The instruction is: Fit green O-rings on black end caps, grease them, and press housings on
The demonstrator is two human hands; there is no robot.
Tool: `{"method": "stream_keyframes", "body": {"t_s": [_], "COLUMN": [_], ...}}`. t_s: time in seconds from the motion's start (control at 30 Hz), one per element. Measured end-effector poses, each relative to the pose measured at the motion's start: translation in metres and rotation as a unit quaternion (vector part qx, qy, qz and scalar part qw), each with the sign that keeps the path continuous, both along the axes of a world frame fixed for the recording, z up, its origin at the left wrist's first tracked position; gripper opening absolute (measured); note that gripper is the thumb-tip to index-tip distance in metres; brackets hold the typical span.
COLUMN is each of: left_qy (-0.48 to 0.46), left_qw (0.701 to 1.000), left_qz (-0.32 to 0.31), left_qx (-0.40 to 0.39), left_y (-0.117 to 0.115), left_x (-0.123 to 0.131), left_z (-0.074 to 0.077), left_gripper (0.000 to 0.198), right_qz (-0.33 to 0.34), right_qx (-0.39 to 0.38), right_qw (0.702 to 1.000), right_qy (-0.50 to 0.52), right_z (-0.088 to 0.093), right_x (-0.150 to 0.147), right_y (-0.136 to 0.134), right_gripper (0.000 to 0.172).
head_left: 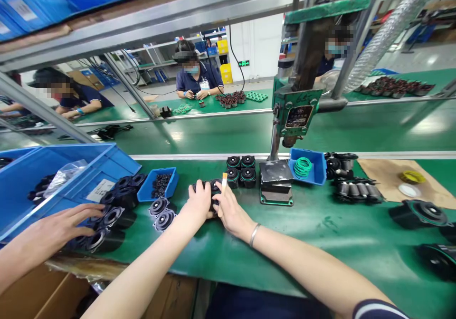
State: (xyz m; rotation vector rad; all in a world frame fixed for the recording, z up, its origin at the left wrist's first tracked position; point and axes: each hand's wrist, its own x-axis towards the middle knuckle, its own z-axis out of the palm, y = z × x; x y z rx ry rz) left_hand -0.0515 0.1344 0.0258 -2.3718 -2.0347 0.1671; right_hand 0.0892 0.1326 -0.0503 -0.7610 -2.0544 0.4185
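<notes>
My left hand (200, 199) closes round dark round housings at the middle of the bench, its fingers bent over their tops. Beside it, my right hand (232, 212) pinches a slim pale brush (223, 186) with an orange end, held nearly upright. The right fingers also touch the side of a black housing (215, 185) in the same cluster; the hands cover much of it. Just behind stand several black housings (241, 171) with green rings. To the left of my forearm lie two black round covers (164, 213).
Another person's hand (76, 221) rests on black housings (114, 217) at left. Blue bins (158, 183) stand behind; one (307, 178) has green rings (302, 167). A press (297, 110) rises over a metal block (276, 172). Cardboard (384, 178) with a yellow dish (412, 177) lies right.
</notes>
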Motion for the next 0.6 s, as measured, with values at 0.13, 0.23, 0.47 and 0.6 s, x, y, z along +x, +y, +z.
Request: {"method": "stream_keyframes", "body": {"t_s": [0.13,0.23,0.47,0.6], "left_qy": [-0.004,-0.010,-0.031,-0.057], "left_qw": [1.000,1.000,0.998,0.996], "left_qz": [0.020,0.000,-0.047,-0.061], "left_qx": [0.001,-0.002,0.002,0.009], "left_y": [0.019,0.034,0.070,0.092], "left_x": [-0.016,-0.030,-0.056,-0.061], "left_z": [-0.001,0.002,0.006,0.005], "left_gripper": [0.087,0.091,0.088,0.083], "right_qz": [-0.004,-0.023,-0.071,-0.095], "right_qx": [-0.005,-0.011,-0.019,-0.009], "right_qw": [1.000,1.000,0.996,0.993], "right_qy": [-0.008,-0.013,-0.045,-0.071], "right_z": [-0.001,-0.001,0.008,0.020], "right_x": [-0.012,-0.028,-0.060,-0.065], "right_y": [0.017,0.025,0.051,0.071], "right_gripper": [0.024,0.026,0.031,0.036]}}
